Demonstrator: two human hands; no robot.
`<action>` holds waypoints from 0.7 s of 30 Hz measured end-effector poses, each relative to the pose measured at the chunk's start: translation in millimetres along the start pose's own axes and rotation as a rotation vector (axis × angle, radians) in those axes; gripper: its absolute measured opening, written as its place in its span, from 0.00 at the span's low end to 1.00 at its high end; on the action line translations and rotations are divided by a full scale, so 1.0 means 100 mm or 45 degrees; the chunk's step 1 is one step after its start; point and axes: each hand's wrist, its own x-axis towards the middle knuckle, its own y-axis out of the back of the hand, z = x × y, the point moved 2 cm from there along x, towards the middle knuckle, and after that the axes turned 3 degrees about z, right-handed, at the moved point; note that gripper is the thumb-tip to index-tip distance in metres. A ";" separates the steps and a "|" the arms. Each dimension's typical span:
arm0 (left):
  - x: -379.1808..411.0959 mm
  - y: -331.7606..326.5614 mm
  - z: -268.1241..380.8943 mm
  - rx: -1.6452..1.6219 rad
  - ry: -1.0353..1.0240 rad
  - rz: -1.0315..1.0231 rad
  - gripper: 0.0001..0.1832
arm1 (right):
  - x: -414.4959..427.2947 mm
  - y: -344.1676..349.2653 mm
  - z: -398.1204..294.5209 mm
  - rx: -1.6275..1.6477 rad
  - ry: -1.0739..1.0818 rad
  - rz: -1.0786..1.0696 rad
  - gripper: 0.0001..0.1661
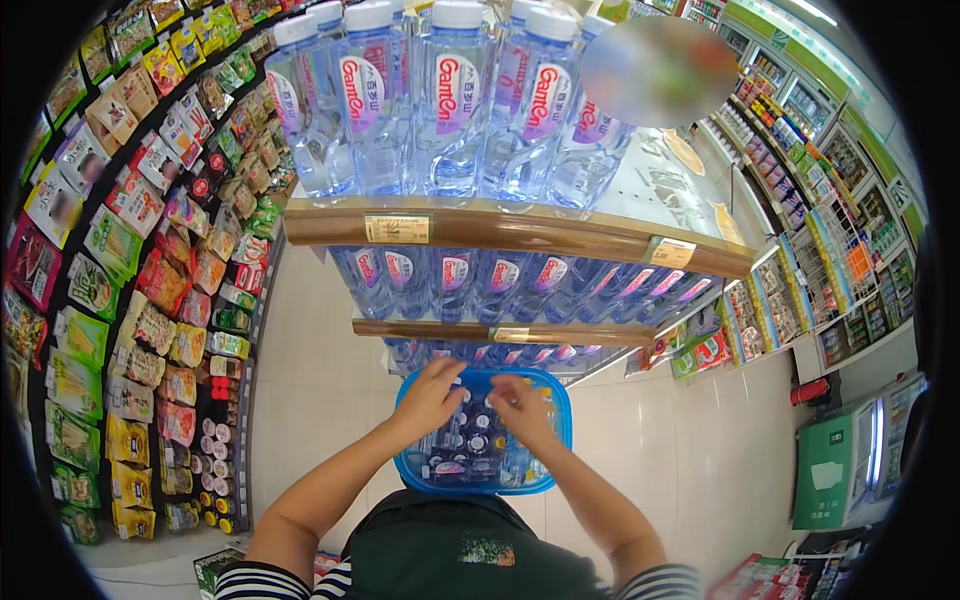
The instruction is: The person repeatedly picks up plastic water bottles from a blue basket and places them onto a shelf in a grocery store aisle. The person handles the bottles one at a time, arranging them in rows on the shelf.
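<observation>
A blue plastic basket [564, 442] stands before me, holding several bottles [477, 442], many with white caps. One labelled Ganten water bottle [450, 469] lies on its side near the basket's front. Over the basket's far left part is my left hand [429, 397], its fingers apart and curved inward. My right hand [523, 411] hovers over the far right part, fingers bent and thumb apart, slightly blurred. I see no bottle in either hand. The bottles' lower parts are hidden by their neighbours and by my hands.
Ganten water bottles [456, 112] line the top of a display shelf with a brown front edge [517, 229]; more bottles [457, 281] stand on lower tiers. Snack packets [150, 322] fill the left racks. A green chest freezer [829, 476] stands right, on the tiled floor [682, 442].
</observation>
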 end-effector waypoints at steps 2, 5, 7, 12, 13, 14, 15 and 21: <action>-0.32 -0.40 -0.64 0.049 0.230 -0.144 0.26 | -0.04 -0.24 0.62 -0.095 -0.127 -0.104 0.20; -0.71 -0.92 -1.28 0.092 0.583 -0.413 0.28 | -0.12 -0.57 1.32 -0.303 -0.272 -0.255 0.21; -0.83 -1.12 -1.44 0.018 0.682 -0.566 0.29 | -0.16 -0.80 1.80 -0.327 -0.340 -0.277 0.23; -1.17 -1.51 -1.68 0.061 0.676 -0.355 0.25 | -0.16 -1.32 2.58 -0.136 -0.639 -0.342 0.33; -1.15 -1.50 -1.62 0.051 0.691 -0.351 0.26 | -0.15 -1.43 2.78 -0.110 -0.609 -0.286 0.30; -1.12 -1.47 -1.57 0.046 0.705 -0.350 0.26 | -0.15 -1.56 2.99 -0.081 -0.578 -0.227 0.28; -1.10 -1.44 -1.56 0.041 0.724 -0.341 0.27 | -0.15 -1.66 3.11 -0.054 -0.545 -0.175 0.25; -1.19 -1.45 -1.63 -0.041 0.746 -0.157 0.21 | -0.02 -1.54 2.61 -0.297 -0.645 -0.307 0.32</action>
